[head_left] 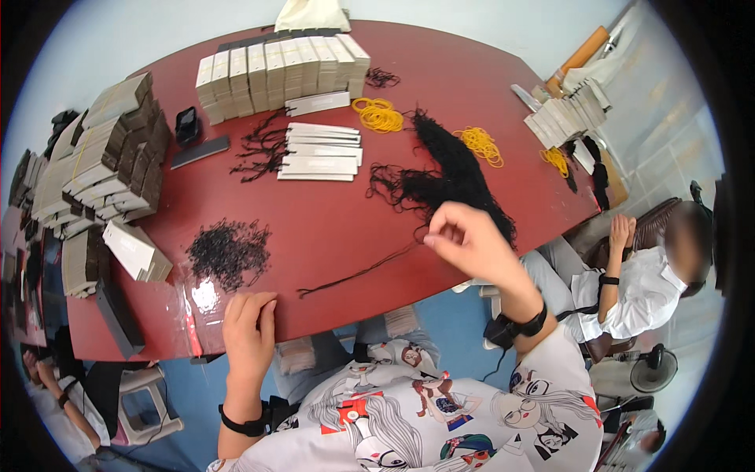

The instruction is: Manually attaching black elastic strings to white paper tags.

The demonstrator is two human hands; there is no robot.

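My right hand (470, 245) is closed in a pinch at one end of a thin black string (358, 275), which trails left across the red table. Just beyond that hand lies a big heap of black strings (456, 161). Near the table's front edge, my left hand (250, 326) has its fingers curled together; whatever they may hold is hidden. A scattered pile of small black loops (228, 253) lies just beyond it. Farther off, white tags (321, 165) lie in an overlapping row, with black strings (263, 145) hanging from their left ends.
Banded card stacks (110, 157) fill the left side; more card stacks (275, 71) stand at the back. Yellow rubber bands (379, 115) lie in bunches. A black tray (187, 126) and a red-handled tool (193, 334) are at left. Another person (645, 275) sits at right.
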